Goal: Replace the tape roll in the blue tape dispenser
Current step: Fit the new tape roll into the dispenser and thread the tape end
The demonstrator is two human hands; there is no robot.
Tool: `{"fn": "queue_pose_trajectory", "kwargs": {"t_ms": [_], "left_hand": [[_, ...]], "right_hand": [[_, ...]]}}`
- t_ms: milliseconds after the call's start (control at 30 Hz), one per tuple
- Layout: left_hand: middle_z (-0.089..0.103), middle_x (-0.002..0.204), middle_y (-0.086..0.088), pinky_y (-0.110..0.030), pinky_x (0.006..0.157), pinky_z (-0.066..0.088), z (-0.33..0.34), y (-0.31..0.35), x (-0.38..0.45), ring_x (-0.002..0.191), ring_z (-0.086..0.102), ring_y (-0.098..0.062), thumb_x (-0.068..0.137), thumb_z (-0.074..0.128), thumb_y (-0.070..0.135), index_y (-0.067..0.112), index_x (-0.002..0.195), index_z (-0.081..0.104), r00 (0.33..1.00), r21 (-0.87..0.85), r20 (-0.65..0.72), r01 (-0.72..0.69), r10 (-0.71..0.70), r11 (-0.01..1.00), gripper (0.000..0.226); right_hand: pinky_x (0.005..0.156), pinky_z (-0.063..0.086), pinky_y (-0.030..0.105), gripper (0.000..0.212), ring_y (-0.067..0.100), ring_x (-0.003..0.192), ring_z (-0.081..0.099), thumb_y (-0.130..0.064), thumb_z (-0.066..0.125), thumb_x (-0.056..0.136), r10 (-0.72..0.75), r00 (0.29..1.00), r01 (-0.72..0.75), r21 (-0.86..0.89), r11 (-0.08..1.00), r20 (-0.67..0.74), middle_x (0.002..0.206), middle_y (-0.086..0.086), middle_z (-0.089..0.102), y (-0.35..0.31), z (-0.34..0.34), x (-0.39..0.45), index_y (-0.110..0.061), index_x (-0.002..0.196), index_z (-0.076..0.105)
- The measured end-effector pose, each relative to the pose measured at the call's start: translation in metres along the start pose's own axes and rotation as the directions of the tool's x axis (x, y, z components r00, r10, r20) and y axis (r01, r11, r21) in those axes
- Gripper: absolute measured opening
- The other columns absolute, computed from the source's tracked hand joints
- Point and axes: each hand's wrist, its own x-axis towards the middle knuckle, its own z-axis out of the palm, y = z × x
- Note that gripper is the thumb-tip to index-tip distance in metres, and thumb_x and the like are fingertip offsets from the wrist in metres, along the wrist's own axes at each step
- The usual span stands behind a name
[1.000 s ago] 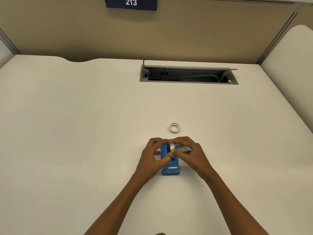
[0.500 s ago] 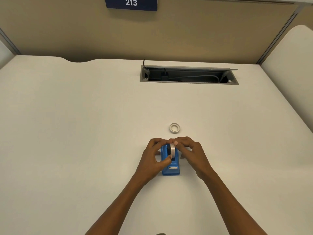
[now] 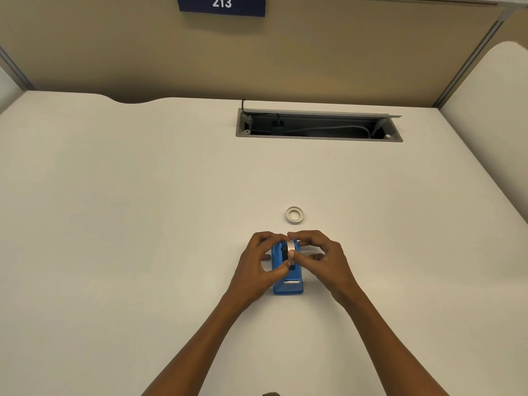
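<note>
tape roll (image 3: 291, 247) pinched by right hand (image 3: 320, 257) over blue dispenser (image 3: 287, 282), left hand (image 3: 258, 262) bracing it; light, stiff ring, best held by its rim.

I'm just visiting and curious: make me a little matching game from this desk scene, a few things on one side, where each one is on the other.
Things:
1. blue tape dispenser
2. loose tape ring
3. cable tray
4. number sign

Places:
A. on the wall, top of view
B. between both hands
C. sunk into the desk's far side
D. flat on the desk just beyond the hands

Pairs: 1-B, 2-D, 3-C, 4-A
</note>
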Motion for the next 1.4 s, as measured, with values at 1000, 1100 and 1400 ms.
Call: {"fn": "queue_pose_trajectory", "kwargs": {"t_ms": [1000, 1100, 1400], "left_hand": [[0.047, 0.112, 0.02, -0.02, 0.085, 0.049, -0.001, 0.005, -0.001, 0.107, 0.052, -0.004, 0.07, 0.067, 0.028, 0.058, 0.103, 0.046, 1.0, -0.024, 0.021, -0.006, 0.007, 1.0, 0.049], [0.049, 0.121, 0.016, -0.018, 0.086, 0.048, -0.004, 0.003, -0.002, 0.112, 0.051, -0.001, 0.069, 0.071, 0.032, 0.053, 0.114, 0.044, 0.999, -0.047, 0.041, 0.025, -0.023, 0.999, 0.056], [0.033, 0.127, 0.034, 0.003, 0.083, 0.036, -0.017, -0.001, -0.004, 0.115, 0.039, 0.014, 0.054, 0.086, 0.039, 0.057, 0.124, 0.024, 0.959, 0.02, 0.262, 0.107, -0.108, 0.994, 0.095]], "right_hand": [[0.064, 0.033, 0.012, 0.01, 0.007, 0.074, 0.05, -0.025, 0.068, 0.078, -0.324, 0.944, 0.305, -0.531, 0.791, 0.059, 0.081, -0.002, 0.067, -0.018, -0.006, -0.001, -0.017, 0.082, 0.072], [0.065, 0.039, 0.018, 0.009, 0.012, 0.076, 0.054, -0.024, 0.064, 0.081, -0.309, 0.949, 0.289, -0.549, 0.785, 0.059, 0.083, -0.003, 0.064, -0.018, -0.005, -0.002, -0.017, 0.084, 0.069], [0.079, 0.046, 0.029, 0.005, 0.017, 0.1, 0.052, -0.016, 0.064, 0.082, -0.396, 0.918, 0.309, -0.598, 0.739, -0.016, 0.11, 0.007, 0.057, -0.012, 0.002, -0.018, -0.016, 0.087, 0.066]]}}
